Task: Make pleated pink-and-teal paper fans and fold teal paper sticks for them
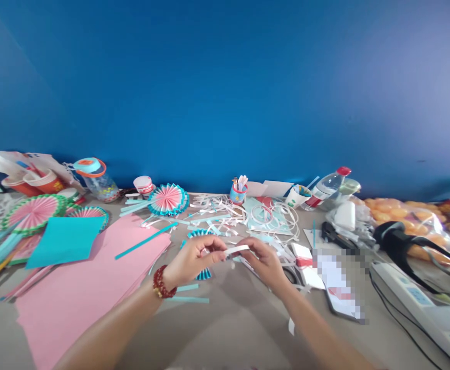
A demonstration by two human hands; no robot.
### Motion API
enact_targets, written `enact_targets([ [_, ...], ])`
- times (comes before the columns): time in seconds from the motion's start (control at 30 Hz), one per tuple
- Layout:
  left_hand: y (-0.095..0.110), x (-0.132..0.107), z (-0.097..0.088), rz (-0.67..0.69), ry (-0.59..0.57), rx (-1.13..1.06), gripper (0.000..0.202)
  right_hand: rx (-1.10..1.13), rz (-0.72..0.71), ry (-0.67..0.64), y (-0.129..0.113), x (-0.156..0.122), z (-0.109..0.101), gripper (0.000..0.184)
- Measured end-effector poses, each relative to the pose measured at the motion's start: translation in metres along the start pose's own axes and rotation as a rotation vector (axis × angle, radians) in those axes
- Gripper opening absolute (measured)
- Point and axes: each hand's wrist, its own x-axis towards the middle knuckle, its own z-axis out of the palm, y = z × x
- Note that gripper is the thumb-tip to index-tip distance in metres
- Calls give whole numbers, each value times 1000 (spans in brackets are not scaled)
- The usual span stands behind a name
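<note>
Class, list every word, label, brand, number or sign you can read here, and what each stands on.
No text can be read.
Bottle label: too blurred.
Red cup, gold mark: too blurred.
Phone screen: partly pixelated, unreadable.
Blue-and-red cup: markings too small.

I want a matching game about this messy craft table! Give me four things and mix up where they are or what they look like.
Things:
1. bracelet
2. white strip
3. blue sheet
4. clear bottle

Places and looks:
A. overlapping the pink paper
B. topped with a red cap
C. held between the left hand and the right hand
D. worn around the left wrist

Right pairs: 1-D, 2-C, 3-A, 4-B
</note>
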Motion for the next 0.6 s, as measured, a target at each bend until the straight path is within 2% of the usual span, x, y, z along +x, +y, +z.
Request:
enact_targets([
  [0.1, -2, -3, 9, -83, -35, -14, 16, -55, -69, -83, -7, -3, -9, 18],
  [0.2, -5, -4, 13, 21, 10, 85, 13, -97, -149, -190, -12, -8, -17, 17],
  [0.27, -5, -3, 14, 111, 18, 126, 12, -76, -155, -207, -13, -12, -19, 17],
  [0.33, -4, -2, 15, 179, 32, 150, 11, -69, -157, -195, -13, -17, -18, 17],
  [0.4, -2, -3, 16, 227, 94, 192, 10, -104, -187, -161, -14, -20, -15, 13],
  [0.5, 3, -8, 21, 261, 228, 251, 12, -198, -267, -87, -18, -23, -9, 8],
  [0.6, 5, -13, 28, 279, 263, 259, 9, -280, -312, -40, -22, -24, -3, 8],
])
